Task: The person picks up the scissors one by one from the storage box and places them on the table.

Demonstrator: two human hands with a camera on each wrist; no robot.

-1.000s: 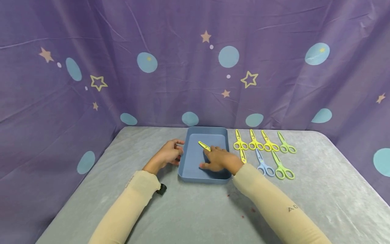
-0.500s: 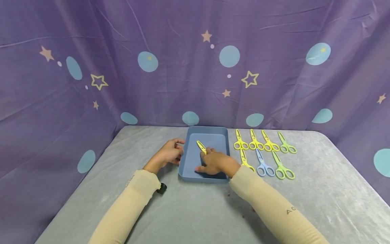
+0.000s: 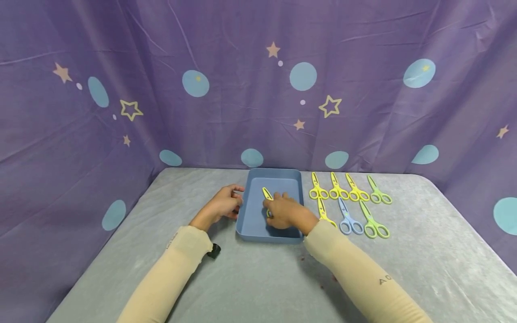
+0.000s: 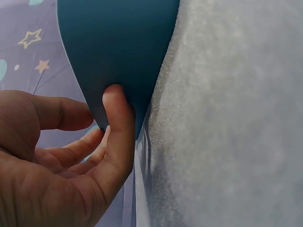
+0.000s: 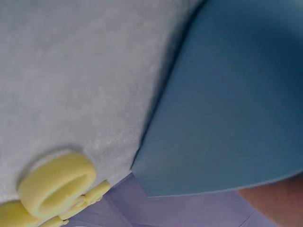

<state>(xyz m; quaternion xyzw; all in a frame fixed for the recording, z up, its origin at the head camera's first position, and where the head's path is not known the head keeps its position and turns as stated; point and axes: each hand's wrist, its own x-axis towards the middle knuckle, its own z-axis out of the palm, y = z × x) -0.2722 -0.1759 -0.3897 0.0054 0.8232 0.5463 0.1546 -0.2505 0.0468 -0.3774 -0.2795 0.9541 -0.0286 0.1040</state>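
Observation:
A blue-grey tray (image 3: 252, 224) stands on the table. My left hand (image 3: 223, 202) rests against the tray's left side, its fingers and thumb touching the wall (image 4: 128, 52) and rim in the left wrist view. My right hand (image 3: 284, 211) is inside the tray, pinching yellow scissors (image 3: 267, 194) near the handle. Their blades point away, while most of the handle is hidden under the fingers. Right of the tray lie more yellow scissors (image 3: 317, 192), blue scissors (image 3: 349, 221) and green scissors (image 3: 374, 228) in two rows.
The grey table (image 3: 246, 278) runs back to a purple curtain (image 3: 234, 125) with stars and ovals. In the right wrist view, a yellow scissors handle (image 5: 57, 184) sits close to the tray's outer wall. A small black object (image 3: 214, 250) shows at the left cuff.
The scissors in the tray have turned so their blades point more directly away. My right hand has shifted slightly left, and its thumb has drawn in towards the handle. The left hand stays put.

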